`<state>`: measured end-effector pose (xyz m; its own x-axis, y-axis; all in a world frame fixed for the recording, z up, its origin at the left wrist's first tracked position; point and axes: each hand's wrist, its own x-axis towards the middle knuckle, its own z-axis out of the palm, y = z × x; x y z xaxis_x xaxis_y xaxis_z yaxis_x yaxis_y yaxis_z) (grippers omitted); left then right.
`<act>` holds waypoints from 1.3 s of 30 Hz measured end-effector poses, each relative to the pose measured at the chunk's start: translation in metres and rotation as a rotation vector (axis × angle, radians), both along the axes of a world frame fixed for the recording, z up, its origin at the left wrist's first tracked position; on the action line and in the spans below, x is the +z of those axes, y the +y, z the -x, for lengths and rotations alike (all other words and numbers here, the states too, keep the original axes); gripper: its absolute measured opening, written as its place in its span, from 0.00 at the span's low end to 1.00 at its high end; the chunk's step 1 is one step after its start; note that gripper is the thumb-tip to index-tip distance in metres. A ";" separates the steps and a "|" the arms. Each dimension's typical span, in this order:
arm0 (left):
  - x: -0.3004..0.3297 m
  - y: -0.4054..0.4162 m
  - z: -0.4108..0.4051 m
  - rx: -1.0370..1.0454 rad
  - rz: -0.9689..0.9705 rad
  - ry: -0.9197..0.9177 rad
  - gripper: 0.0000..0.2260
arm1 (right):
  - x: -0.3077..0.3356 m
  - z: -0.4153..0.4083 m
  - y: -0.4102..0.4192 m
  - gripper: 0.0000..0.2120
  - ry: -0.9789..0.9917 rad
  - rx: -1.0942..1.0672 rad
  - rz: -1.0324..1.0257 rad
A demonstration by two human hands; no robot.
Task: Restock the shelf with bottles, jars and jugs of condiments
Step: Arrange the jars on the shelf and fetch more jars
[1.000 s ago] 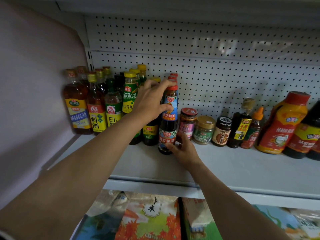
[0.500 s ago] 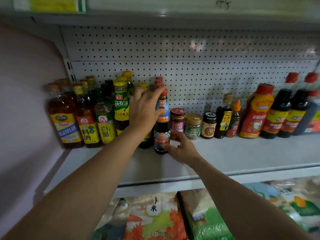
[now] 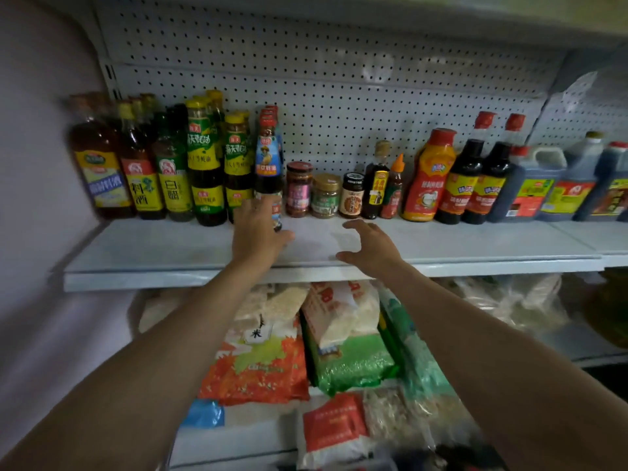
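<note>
Left hand [image 3: 257, 229] covers lower label and base of oyster sauce bottle [image 3: 268, 164]; contact between them unclear. Rear bottles in left rows show caps only behind front row. Rightmost jug [image 3: 611, 185] cut by frame edge. Label print throughout blurred, mostly unreadable. Rice bags [image 3: 258, 362] on lower shelf partly hidden behind forearms. Bottom-edge items dark, indistinct.

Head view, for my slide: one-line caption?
Both hands, left and right, hover open over the shelf before the red-capped sauce bottle.
</note>
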<state>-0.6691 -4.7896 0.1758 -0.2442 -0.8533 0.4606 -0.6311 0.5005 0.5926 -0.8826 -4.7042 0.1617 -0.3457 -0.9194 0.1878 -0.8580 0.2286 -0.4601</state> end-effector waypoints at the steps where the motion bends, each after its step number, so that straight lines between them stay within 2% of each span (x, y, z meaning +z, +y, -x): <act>1: -0.012 0.013 0.003 0.021 -0.033 -0.016 0.29 | -0.003 0.008 0.012 0.33 0.022 0.020 -0.031; 5: -0.056 0.072 0.016 0.093 -0.117 -0.110 0.29 | -0.018 0.035 0.061 0.34 0.079 0.113 -0.120; 7: -0.079 0.098 0.023 0.116 -0.151 -0.123 0.29 | -0.030 0.047 0.084 0.34 0.047 0.156 -0.169; 11: -0.120 0.145 0.046 0.148 -0.258 -0.123 0.31 | -0.066 0.071 0.126 0.36 0.125 0.235 -0.237; 18: -0.179 0.209 0.072 0.128 -0.408 -0.317 0.31 | -0.137 0.092 0.177 0.36 0.034 0.217 -0.416; 24: -0.233 0.224 0.086 0.055 -0.504 -0.353 0.28 | -0.195 0.107 0.204 0.33 -0.022 0.155 -0.492; 28: -0.294 0.241 0.089 0.023 -0.584 -0.388 0.30 | -0.261 0.116 0.220 0.32 -0.076 0.102 -0.611; 33: -0.407 0.269 0.078 -0.035 -0.744 -0.452 0.30 | -0.373 0.120 0.253 0.28 -0.182 0.044 -0.753; 39: -0.529 0.304 0.070 -0.026 -0.897 -0.390 0.27 | -0.514 0.103 0.301 0.28 -0.387 -0.145 -0.841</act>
